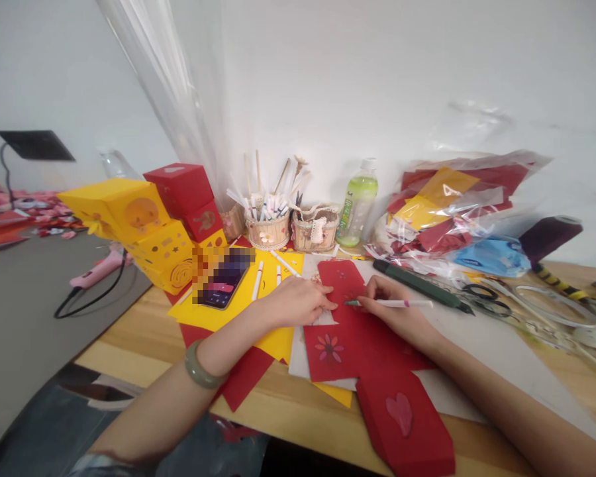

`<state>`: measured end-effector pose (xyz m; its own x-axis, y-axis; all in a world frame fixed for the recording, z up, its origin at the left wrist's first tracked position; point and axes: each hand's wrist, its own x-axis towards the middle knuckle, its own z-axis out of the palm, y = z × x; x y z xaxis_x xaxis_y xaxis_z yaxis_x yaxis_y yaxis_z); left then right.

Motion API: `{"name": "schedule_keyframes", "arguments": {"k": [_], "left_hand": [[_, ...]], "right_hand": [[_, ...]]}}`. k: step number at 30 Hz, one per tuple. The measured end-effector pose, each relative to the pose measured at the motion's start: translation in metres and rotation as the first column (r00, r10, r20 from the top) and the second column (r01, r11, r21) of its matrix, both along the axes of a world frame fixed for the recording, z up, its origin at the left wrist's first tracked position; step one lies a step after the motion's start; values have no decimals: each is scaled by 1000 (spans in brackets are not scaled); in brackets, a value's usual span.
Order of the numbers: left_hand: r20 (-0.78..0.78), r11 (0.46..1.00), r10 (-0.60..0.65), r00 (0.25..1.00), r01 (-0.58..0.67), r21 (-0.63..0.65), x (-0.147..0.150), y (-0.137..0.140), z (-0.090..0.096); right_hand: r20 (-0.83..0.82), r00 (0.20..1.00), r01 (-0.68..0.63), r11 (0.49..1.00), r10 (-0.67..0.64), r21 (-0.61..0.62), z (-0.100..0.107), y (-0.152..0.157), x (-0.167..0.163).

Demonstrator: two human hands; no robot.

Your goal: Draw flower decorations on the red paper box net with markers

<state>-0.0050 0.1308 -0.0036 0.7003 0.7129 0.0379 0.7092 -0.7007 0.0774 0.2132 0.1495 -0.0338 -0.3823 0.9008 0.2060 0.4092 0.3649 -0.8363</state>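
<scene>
Between the thumb and fingers of my right hand point(385, 301) is a white felt-tip marker point(410, 303) with a green tip, its point on the red card cutout point(340, 308). My left hand point(300, 301) rests at the cutout's left edge with its fingers stretched out and touching it. The cutout lies unfolded, with a flower point(329, 348) drawn on its left panel and a pink heart point(400, 414) on the panel nearest me. Beneath it are a pale board point(469, 338) and yellow card sheets point(273, 338).
A phone point(223, 285) and loose markers lie on the yellow sheets. Yellow boxes point(144, 228) and red boxes point(183, 199) stand left. Behind are a marker basket point(267, 232), another basket point(314, 232) and a green bottle point(358, 202). A craft knife point(420, 285) and scissors point(487, 301) lie right.
</scene>
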Motion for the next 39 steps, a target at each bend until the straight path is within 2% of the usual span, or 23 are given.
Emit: {"name": "schedule_keyframes", "arguments": {"k": [5,14,24,28,32,39], "left_hand": [[2,1000,2,1000,-2,-9,0,-1,1],[39,999,2,999,-1,-33,0,1,-2],[145,997,59,988,-51,-58,-7,10,-8],[224,995,95,970,-93,-16,-9,13,-12],[312,985,138,940,-162,54,-9,16,-14],[399,935,248,883,-326,139,-12,17,-16]], "right_hand": [[-44,999,-33,998,31,-56,1,-2,-2],[-188,977,79,988,-103,-130,-3,2,4],[-413,846,277,940,-336,-198,5,13,15],[-434,820,312,927,-372,-206,11,16,23],[-472,800,288,927,-370,-238,17,18,32],[-504,757,297,907,-415,-300,19,25,41]]}}
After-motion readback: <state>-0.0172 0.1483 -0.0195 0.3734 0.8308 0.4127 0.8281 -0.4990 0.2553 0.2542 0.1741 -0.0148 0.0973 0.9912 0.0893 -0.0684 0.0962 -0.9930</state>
